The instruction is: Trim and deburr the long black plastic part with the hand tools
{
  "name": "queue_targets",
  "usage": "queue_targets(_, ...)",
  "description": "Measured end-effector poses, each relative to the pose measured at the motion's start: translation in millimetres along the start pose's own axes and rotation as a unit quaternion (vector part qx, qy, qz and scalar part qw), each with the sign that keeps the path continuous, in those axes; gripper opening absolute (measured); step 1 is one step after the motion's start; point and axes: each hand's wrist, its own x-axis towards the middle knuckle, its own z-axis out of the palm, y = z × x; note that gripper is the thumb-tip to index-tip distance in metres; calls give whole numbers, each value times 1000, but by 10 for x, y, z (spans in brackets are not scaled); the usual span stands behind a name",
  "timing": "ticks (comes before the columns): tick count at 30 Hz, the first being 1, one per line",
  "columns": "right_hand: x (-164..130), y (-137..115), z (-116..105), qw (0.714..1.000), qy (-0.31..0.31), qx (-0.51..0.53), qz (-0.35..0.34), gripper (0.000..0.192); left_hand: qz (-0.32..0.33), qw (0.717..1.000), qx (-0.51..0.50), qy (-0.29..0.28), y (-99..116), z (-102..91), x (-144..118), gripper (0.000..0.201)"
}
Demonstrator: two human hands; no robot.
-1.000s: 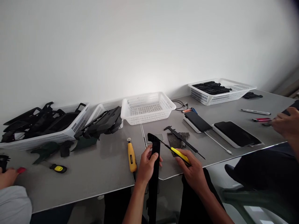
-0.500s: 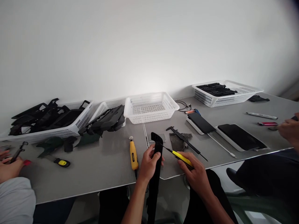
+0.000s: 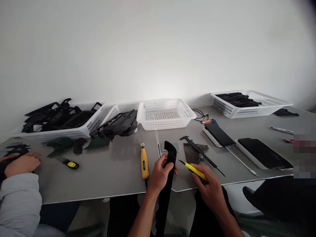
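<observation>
A long black plastic part (image 3: 168, 184) with a curved upper end is held near the table's front edge by my left hand (image 3: 161, 174), its fingers wrapped round it. My right hand (image 3: 208, 182) grips a yellow utility knife (image 3: 196, 170); the knife's dark tip points up and left, a small gap away from the plastic part. Left of the part lies a yellow rotary tool (image 3: 144, 163) with a small disc at its end. Behind my right hand, a black caliper (image 3: 198, 149) rests across a dark cloth-like piece (image 3: 191, 153).
White baskets stand along the wall: one with black parts (image 3: 84, 130), an open middle one (image 3: 166, 124), one at right (image 3: 234, 113). Phones on white blocks (image 3: 219, 134) lie right. A co-worker's hand (image 3: 23, 166) is at far left, near a yellow-black handled tool (image 3: 71, 164).
The utility knife's tip has drawn away from the black part's upper end. The view has shifted slightly left. The co-worker's hand at left has moved over other dark parts.
</observation>
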Motion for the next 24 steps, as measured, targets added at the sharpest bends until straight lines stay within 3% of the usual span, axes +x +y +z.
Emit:
queue_targets(6,17,-7,14,1000,7,-6,19,26,-13,1000,-18,5,-18,1,-6,42)
queue_targets(17,15,-23,-15,1000,-16,-4,0,26,-20,999,-43,11,16,-6,-32,28)
queue_targets(24,6,-7,-16,1000,-20,3,6,25,-6,1000,-14,23,-20,7,1,42)
